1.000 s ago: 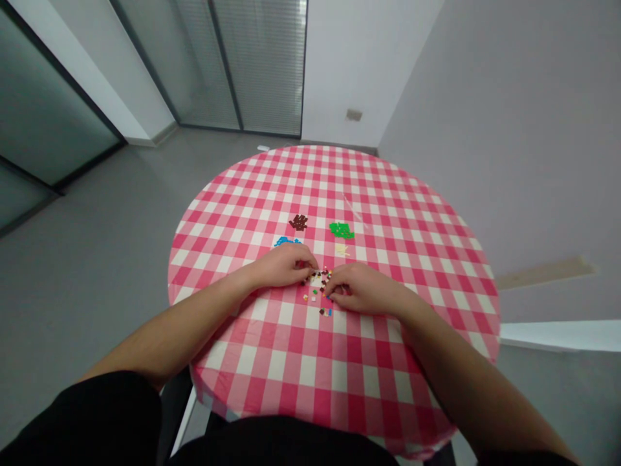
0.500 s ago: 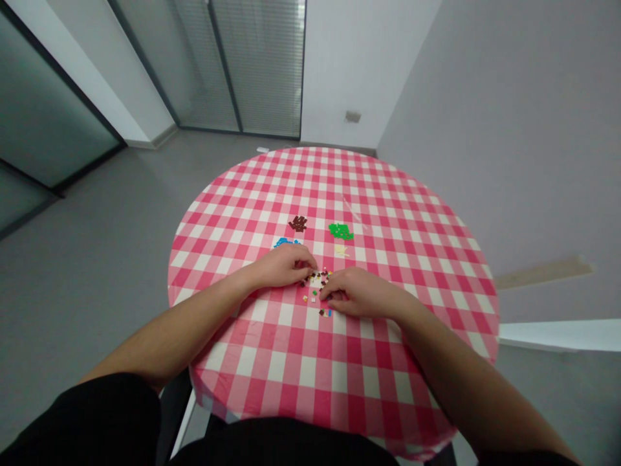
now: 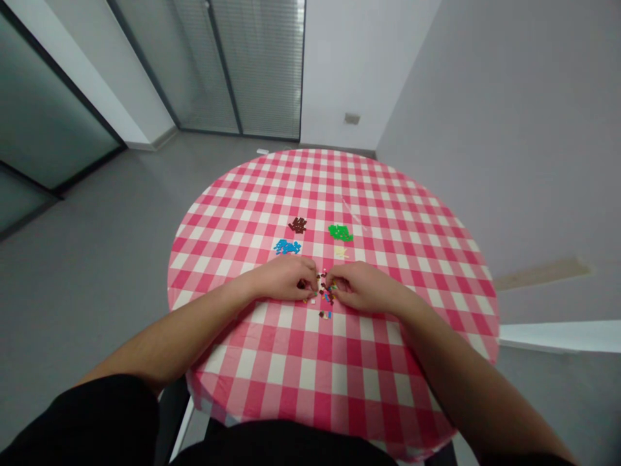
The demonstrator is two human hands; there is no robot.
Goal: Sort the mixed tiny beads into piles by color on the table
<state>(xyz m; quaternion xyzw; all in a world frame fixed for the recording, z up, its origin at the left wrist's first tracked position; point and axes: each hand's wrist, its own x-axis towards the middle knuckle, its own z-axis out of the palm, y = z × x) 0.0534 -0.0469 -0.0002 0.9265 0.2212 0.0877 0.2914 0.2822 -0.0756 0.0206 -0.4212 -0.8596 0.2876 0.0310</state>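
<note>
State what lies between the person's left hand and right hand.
In the head view, small multicoloured pieces lie on the checkered cloth between left hand and right hand.

Tiny loose pieces in mixed brown, blue, yellow and green (image 3: pixel 326 297) lie scattered across the red-and-white checked tablecloth (image 3: pixel 291 370), some hidden from view. A small brown, cream and blue cluster (image 3: pixel 325 315) lies apart, nearer the camera.

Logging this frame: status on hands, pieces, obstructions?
Left hand and right hand at mixed pieces; grip unclear. Pieces scattered, partly hidden by hands. No obstruction visible.
</note>
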